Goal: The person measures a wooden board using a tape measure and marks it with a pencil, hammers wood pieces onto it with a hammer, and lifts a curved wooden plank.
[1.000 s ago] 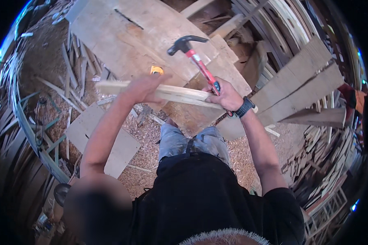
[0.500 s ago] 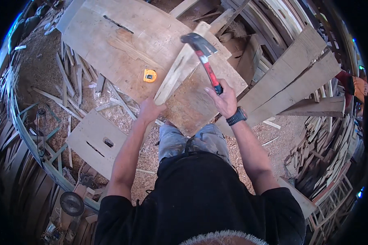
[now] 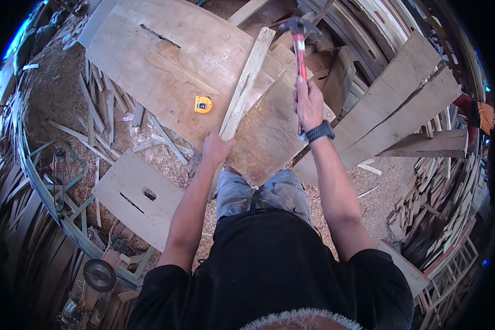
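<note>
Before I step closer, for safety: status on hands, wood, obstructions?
Left hand gripping wood strip by near end. Right hand holding hammer, right of strip. Yellow tape measure left of strip, clear of it.

Soft, even light over middle; pale plywood panel point(image 3: 203, 63) brightest broad surface, shadows there faint. Blue-white glare along left rim, small bluish spots at right rim. Dark boards point(image 3: 16, 242) at near left sink into dimness; black shirt point(image 3: 280, 264) shows little detail. Hammer head point(image 3: 300, 26) blurred, tape measure point(image 3: 203, 104) fairly crisp. Fisheye bends long planks point(image 3: 388, 34) at far right; corners black.
</note>
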`<state>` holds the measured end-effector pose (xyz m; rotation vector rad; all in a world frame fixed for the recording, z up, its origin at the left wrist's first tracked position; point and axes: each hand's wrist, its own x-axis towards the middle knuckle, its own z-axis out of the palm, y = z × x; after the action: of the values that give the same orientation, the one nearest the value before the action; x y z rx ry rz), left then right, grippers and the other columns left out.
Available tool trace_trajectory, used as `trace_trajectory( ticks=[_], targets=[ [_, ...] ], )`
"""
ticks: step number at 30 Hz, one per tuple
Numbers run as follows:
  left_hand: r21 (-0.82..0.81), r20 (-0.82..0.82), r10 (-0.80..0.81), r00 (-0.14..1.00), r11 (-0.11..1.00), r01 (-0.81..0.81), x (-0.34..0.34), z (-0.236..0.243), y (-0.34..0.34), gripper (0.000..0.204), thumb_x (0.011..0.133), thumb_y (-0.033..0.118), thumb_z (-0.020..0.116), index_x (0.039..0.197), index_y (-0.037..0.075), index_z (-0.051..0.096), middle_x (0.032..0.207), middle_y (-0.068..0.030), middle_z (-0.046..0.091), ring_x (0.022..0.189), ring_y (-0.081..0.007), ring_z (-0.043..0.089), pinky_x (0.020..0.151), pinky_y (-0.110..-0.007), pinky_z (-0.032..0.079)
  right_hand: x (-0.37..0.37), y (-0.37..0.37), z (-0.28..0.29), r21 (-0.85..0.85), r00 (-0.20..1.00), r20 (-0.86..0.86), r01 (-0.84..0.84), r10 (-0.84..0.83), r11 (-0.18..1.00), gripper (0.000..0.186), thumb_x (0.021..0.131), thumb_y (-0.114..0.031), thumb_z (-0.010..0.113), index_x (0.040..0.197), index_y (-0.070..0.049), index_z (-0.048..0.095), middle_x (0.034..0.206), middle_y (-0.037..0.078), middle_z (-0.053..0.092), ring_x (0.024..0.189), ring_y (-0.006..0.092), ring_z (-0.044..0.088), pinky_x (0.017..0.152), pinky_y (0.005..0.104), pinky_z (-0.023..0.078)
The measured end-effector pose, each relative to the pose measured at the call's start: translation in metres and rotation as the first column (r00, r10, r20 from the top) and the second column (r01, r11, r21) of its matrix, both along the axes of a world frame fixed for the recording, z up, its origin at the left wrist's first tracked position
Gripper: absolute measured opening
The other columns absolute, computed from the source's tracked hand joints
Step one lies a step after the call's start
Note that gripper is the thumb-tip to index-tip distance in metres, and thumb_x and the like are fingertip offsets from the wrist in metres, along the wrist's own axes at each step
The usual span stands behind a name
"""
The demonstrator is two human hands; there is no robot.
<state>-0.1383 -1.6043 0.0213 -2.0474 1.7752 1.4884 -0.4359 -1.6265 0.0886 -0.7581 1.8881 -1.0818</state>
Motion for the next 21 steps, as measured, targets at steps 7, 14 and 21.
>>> trace_trajectory(
  ticks=[7,14,21],
  targets=[
    [-0.055,-0.040,-0.023,0.999,0.998,0.021,-0.003,-0.027,0.006,0.073,0.073,0.040,0.078,0.124,-0.009,0.062,0.111,-0.0332,0.070,0.107,-0.0462,0.068,0.094,-0.050,0.054,-0.027,-0.065,-0.028,0.147,0.896,-0.357,-0.224,0.263,0.963,0.048,0.104,-0.046,0.053,0.092,0.000,0.060,0.065,0.004,0.059,0.051,0.0146,0.056,0.048,0.0341,0.046],
    [-0.039,-0.055,0.034,0.998,0.999,-0.036,0.008,-0.023,0.009,0.068,0.073,0.041,0.077,0.118,-0.008,0.063,0.109,-0.0327,0.070,0.106,-0.0461,0.068,0.094,-0.050,0.054,0.011,-0.048,-0.003,-0.077,0.925,-0.372,-0.111,0.075,0.991,0.049,0.104,-0.047,0.053,0.094,0.001,0.059,0.067,0.012,0.061,0.061,0.0243,0.063,0.060,0.0414,0.049],
    [-0.028,-0.109,0.022,0.994,0.999,-0.025,0.002,-0.031,0.010,0.066,0.074,0.040,0.077,0.120,-0.006,0.064,0.110,-0.0314,0.071,0.106,-0.0456,0.068,0.093,-0.050,0.054,-0.001,-0.051,-0.055,0.139,0.829,-0.523,-0.144,0.196,0.980,0.045,0.104,-0.047,0.051,0.103,-0.002,0.054,0.081,0.032,0.065,0.081,0.0514,0.065,0.069,0.0580,0.047]
  ],
)
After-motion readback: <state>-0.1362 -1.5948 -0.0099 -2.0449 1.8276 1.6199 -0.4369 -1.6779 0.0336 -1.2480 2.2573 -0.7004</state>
